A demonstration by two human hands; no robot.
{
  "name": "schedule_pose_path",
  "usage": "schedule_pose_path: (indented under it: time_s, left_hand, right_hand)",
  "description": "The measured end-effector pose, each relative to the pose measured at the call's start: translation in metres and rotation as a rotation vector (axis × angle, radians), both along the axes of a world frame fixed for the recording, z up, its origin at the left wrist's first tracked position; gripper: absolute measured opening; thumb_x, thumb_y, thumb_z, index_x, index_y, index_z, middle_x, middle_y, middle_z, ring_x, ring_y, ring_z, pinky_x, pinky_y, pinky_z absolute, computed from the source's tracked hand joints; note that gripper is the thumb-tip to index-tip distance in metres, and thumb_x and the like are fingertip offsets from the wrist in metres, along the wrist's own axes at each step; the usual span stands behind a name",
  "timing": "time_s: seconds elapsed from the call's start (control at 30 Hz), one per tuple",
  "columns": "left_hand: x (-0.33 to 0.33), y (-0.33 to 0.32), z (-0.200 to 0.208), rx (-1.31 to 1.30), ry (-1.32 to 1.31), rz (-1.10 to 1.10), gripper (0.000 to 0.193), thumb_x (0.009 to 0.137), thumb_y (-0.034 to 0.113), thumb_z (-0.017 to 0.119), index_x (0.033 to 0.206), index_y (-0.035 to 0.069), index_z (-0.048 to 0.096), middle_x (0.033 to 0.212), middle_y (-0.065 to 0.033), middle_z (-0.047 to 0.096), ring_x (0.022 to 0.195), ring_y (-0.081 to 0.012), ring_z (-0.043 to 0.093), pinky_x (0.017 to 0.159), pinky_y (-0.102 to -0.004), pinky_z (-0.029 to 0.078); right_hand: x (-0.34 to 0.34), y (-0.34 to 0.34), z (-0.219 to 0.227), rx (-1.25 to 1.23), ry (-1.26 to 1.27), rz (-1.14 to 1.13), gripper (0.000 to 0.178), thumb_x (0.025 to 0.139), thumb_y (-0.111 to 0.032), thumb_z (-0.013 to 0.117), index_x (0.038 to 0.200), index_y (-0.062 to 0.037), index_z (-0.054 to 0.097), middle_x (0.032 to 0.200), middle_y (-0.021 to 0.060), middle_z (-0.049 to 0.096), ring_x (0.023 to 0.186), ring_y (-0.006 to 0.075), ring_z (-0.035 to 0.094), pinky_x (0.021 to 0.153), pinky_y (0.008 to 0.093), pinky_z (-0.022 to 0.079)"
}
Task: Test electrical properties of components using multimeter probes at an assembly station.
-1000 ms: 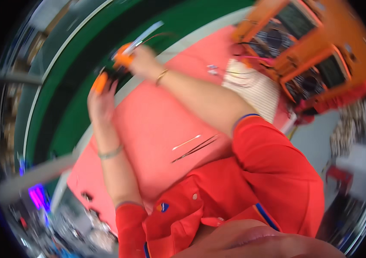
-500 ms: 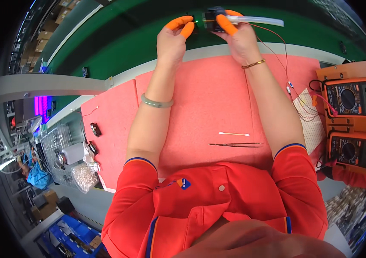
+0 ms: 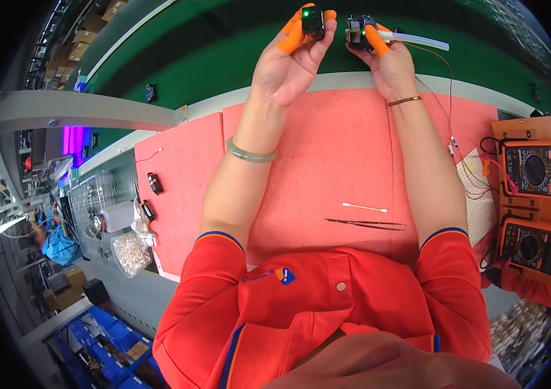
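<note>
My left hand (image 3: 289, 70), palm turned up and with orange finger cots, grips a small black electronic module (image 3: 315, 26) with a lit green light. Close to its right, my right hand (image 3: 392, 63) is closed around a black test fixture (image 3: 355, 32), also showing a small green light. From that fixture a clear plastic tube (image 3: 425, 41) sticks out to the right, and a thin red wire (image 3: 442, 59) trails down toward the meters. A gap separates the module from the fixture. Both hands are over the green belt (image 3: 223, 52) beyond the pink mat (image 3: 327, 142).
A cotton swab (image 3: 365, 207) and dark tweezers (image 3: 366, 224) lie on the mat. Two orange multimeters (image 3: 536, 170) stand at the right. More small black modules (image 3: 154, 183), a bag of white pieces (image 3: 131, 253) and clear trays (image 3: 91, 194) are at left. A grey metal post (image 3: 87, 107) crosses there.
My left hand has turned palm up, bringing the module into plain view. Both hands appear further right, though the whole view has shifted that way too. The upper meter's reading differs.
</note>
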State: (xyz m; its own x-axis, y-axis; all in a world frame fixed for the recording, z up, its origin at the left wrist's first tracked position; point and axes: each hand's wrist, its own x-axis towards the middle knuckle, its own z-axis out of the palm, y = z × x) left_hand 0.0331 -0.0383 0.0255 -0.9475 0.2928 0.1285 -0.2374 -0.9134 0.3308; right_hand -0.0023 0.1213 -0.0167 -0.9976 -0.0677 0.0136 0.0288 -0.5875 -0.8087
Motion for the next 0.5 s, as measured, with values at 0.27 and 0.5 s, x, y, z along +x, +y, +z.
schedule_pose_path:
  time_s: [0.27,0.5]
  left_hand:
    - [-0.028,0.003,-0.025,-1.570,0.194,0.452,0.035,0.075,0.013,0.057,0.107,0.003,0.050,0.100,-0.0157,0.054,0.083,-0.0230,0.057,0.072,-0.0281,0.046]
    - [-0.046,-0.028,-0.037,-2.495,0.487,0.880,0.033,0.073,0.030,0.057,0.103,0.016,0.055,0.105,-0.0169,0.050,0.098,-0.0293,0.046,0.078,-0.0378,0.041]
  right_hand:
    - [-0.003,-0.002,-0.005,-0.027,0.025,-0.022,0.027,0.082,-0.009,0.048,0.106,0.0052,0.044,0.098,0.0137,0.052,0.089,0.0228,0.053,0.081,0.0387,0.046]
    - [-0.002,-0.001,-0.003,-0.015,-0.025,-0.063,0.026,0.082,-0.007,0.047,0.105,0.0055,0.044,0.098,0.0145,0.051,0.089,0.0247,0.053,0.082,0.0390,0.045]
